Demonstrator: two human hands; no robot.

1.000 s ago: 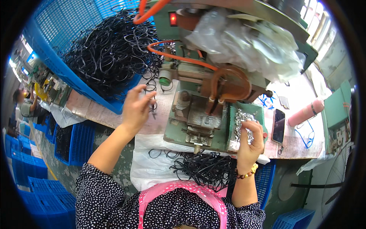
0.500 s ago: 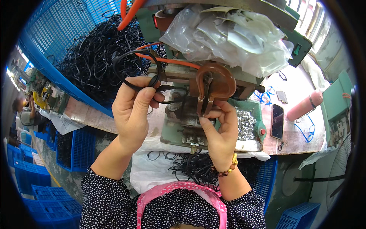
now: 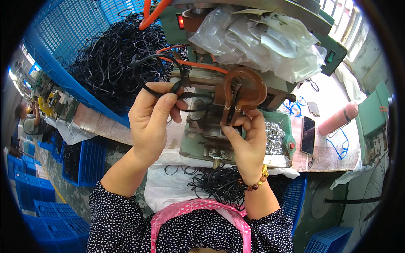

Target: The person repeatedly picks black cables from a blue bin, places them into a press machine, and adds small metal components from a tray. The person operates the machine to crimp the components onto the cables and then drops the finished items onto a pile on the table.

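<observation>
My left hand pinches a black eyeglass front with thin round rims and no lenses. One rim rises above my fingers, and the other reaches right toward the machine. My right hand is closed, thumb and fingertips together, just below a brown horseshoe-shaped coil on the machine. Whatever lies between those fingertips is too small or hidden to name. The green machine base with dark metal fixtures sits between and below my hands.
A large blue basket heaped with black frames stands at the left. Plastic bags hang over the machine. To the right are a tray of small metal pieces, a phone and a pink bottle. More black frames lie near my lap.
The view has shifted slightly, moving the machine a little right in the picture. Both hands keep about the same grip and place by the coil. The machine's red switch light looks brighter.
</observation>
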